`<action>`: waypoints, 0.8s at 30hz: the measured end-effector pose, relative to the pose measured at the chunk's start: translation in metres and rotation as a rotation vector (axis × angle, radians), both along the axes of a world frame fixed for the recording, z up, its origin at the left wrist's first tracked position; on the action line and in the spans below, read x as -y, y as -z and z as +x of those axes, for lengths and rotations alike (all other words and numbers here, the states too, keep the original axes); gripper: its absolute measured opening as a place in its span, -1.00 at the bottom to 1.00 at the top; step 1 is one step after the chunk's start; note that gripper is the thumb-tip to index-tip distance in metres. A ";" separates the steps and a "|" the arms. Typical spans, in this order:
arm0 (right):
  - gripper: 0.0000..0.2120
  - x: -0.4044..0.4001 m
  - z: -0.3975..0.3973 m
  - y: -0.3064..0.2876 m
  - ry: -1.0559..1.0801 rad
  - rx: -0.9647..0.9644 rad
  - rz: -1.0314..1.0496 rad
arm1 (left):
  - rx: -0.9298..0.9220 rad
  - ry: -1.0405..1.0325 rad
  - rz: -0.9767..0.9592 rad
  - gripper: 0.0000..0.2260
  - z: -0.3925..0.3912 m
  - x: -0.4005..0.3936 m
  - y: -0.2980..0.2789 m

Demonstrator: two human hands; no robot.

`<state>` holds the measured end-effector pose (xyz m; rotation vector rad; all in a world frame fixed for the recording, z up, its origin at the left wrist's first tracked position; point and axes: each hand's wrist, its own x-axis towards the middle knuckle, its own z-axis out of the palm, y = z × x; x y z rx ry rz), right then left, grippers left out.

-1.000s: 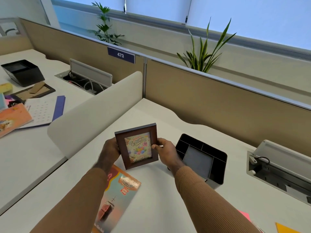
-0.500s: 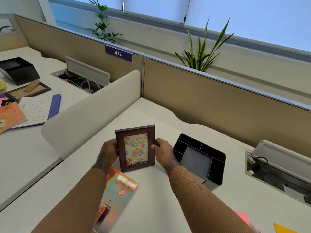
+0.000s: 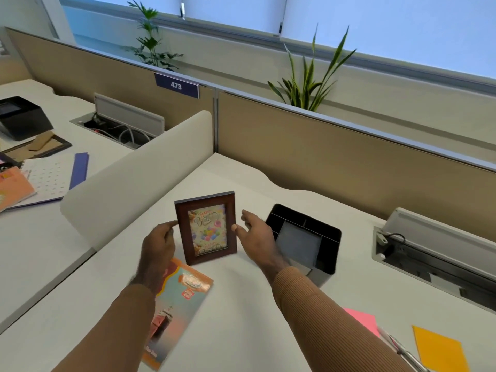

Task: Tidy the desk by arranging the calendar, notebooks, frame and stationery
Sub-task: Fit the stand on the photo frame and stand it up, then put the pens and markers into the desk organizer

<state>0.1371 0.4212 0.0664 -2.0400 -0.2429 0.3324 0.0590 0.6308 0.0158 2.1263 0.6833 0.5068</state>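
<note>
**Frame upright on the worktop, hands at either side**

The brown wooden frame (image 3: 206, 227) stands upright on the white worktop (image 3: 241, 304), its face turned toward the camera, showing a colourful birthday card with balloons. Its lower edge rests on the surface, roughly at the middle of the view.

The left hand (image 3: 158, 247) is at the frame's left edge, fingers curled, with the fingertips touching or almost touching the wood near the upper left side; whether it truly grips cannot be told. The right hand (image 3: 256, 238) is just right of the frame with fingers spread and loose, thumb close to the right edge, holding nothing.

A notebook (image 3: 174, 312) with a ship picture on an orange and teal cover lies flat on the near side of the frame, partly under the left forearm; its far corner lies just in front of the frame's base. To the right of the frame, behind the right hand, sits a black desk organiser (image 3: 308, 242) with several compartments. Further right, a cable box (image 3: 434, 253) is sunk into the worktop with its lid raised.

At the near right edge lie a pink sticky pad (image 3: 362, 319), a yellow sticky pad (image 3: 440, 353) and a pen (image 3: 402, 350) between them.

Left of the curved white divider (image 3: 128, 181), the neighbouring desk carries a spiral calendar (image 3: 51, 178), an orange notebook (image 3: 13, 189) and another black organiser (image 3: 21, 119).
</note>
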 end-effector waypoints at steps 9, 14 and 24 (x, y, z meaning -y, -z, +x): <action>-0.54 0.117 -0.102 -0.010 -0.021 0.242 -0.144 | 0.119 -0.017 0.187 -0.57 -0.067 0.080 -0.007; -0.51 0.214 -0.165 0.018 0.049 0.261 -0.278 | 0.087 -0.022 0.246 -0.45 -0.102 0.131 -0.012; -0.23 0.398 -0.252 0.056 0.403 0.185 -0.637 | -0.194 0.474 0.436 -0.40 -0.160 0.276 0.011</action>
